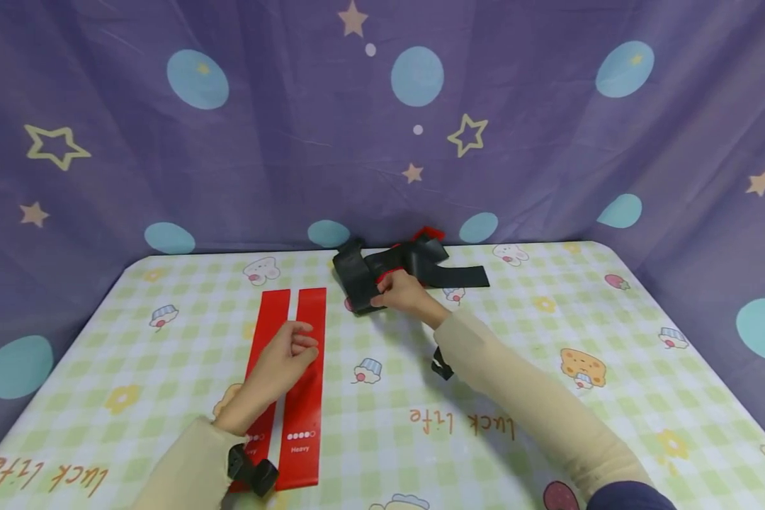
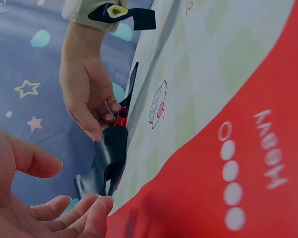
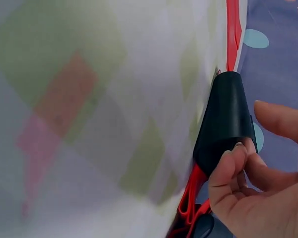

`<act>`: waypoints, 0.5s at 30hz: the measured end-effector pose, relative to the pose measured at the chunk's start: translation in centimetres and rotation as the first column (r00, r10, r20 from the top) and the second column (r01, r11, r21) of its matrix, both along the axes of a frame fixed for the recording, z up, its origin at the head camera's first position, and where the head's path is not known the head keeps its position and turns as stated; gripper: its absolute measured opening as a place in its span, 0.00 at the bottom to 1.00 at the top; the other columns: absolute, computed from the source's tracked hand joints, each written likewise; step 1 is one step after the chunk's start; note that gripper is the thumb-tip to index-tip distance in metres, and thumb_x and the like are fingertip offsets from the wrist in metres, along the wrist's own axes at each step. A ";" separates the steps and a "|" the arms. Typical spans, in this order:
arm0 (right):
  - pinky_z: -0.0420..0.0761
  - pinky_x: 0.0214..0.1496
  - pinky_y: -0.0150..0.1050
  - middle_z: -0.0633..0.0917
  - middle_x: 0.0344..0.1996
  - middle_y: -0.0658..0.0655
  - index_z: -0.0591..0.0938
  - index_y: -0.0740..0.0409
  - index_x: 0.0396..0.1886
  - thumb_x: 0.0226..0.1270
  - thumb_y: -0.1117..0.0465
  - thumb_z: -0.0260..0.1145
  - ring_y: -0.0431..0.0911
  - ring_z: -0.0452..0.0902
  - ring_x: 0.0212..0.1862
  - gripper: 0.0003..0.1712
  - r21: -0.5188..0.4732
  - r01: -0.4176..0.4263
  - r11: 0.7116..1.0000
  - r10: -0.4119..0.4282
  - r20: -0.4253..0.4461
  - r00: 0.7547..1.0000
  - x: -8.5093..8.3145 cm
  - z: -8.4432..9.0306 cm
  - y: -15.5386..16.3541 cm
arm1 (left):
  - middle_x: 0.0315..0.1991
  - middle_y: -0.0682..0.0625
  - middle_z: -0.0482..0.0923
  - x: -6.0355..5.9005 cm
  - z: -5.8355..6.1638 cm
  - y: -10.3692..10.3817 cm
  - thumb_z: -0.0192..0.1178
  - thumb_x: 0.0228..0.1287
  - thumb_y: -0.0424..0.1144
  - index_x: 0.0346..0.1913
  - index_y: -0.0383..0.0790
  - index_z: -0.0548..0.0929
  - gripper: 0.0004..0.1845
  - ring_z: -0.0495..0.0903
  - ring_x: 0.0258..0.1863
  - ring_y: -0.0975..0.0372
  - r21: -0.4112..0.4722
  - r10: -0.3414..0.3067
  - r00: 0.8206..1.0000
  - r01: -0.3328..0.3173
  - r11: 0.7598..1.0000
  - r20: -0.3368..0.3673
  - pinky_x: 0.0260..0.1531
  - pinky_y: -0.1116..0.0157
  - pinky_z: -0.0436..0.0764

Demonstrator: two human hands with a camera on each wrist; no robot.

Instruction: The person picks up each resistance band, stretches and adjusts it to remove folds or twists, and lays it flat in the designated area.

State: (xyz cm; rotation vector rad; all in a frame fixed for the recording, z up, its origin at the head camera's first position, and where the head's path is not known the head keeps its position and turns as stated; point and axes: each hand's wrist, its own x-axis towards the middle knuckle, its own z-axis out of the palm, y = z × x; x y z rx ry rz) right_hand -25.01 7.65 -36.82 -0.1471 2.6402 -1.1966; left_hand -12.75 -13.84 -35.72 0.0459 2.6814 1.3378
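Note:
Two flat red resistance bands [image 1: 308,312] lie side by side, lengthwise, on the table; one shows "Heavy" in the left wrist view. Over them is my left hand [image 1: 283,361], its fingers loosely bent and holding nothing. At the far edge a tangle of black bands [image 1: 414,258] is bunched, with red pieces [image 3: 191,196] among it. My right hand [image 1: 403,292] reaches to the black loop band [image 3: 226,114] at its left end. The fingertips [image 3: 233,158] are right at the loop's rim, while the thumb [image 3: 275,119] stands apart from them.
A green checked cloth [image 1: 185,368] with printed cakes and flowers covers the table. Behind the bunched bands hangs a purple curtain [image 1: 293,142]. Black straps with camera mounts [image 1: 253,471] sit at both wrists.

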 end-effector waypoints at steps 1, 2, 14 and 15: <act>0.70 0.34 0.30 0.77 0.29 0.49 0.80 0.61 0.32 0.52 0.62 0.72 0.43 0.70 0.33 0.11 -0.017 -0.003 1.000 0.003 0.009 1.000 0.0 -0.1 0.1 | 0.51 0.39 0.74 -0.3 -0.1 0.1 0.55 0.66 0.35 0.60 0.32 0.66 0.22 0.76 0.44 0.55 -0.006 -0.003 1.000 0.003 1.000 0.004 0.42 0.63 0.81; 0.70 0.33 0.30 0.78 0.29 0.49 0.80 0.61 0.30 0.51 0.63 0.73 0.43 0.70 0.33 0.10 -0.031 -0.006 0.999 0.007 0.014 1.000 0.0 -0.3 0.2 | 0.51 0.39 0.74 -0.6 -0.1 0.3 0.55 0.66 0.36 0.60 0.32 0.66 0.22 0.76 0.45 0.55 -0.011 -0.004 1.000 0.004 1.000 0.013 0.43 0.61 0.82; 0.62 0.28 0.29 0.67 0.14 0.45 0.74 0.57 0.16 0.53 0.66 0.71 0.40 0.62 0.24 0.14 -0.158 -0.065 0.985 0.067 0.010 0.998 0.9 -0.9 0.7 | 0.56 0.38 0.73 -4.6 -1.0 2.6 0.53 0.65 0.35 0.60 0.32 0.67 0.22 0.74 0.53 0.50 0.042 0.015 0.997 -0.018 0.999 0.072 0.55 0.54 0.76; 0.61 0.28 0.29 0.67 0.14 0.45 0.72 0.56 0.16 0.53 0.65 0.70 0.40 0.61 0.24 0.15 -0.165 -0.071 0.984 0.073 0.002 0.997 1.0 -0.9 0.6 | 0.56 0.38 0.74 -4.9 -1.1 2.9 0.53 0.64 0.35 0.60 0.31 0.68 0.22 0.75 0.53 0.49 0.043 0.023 0.997 -0.026 0.999 0.069 0.56 0.54 0.76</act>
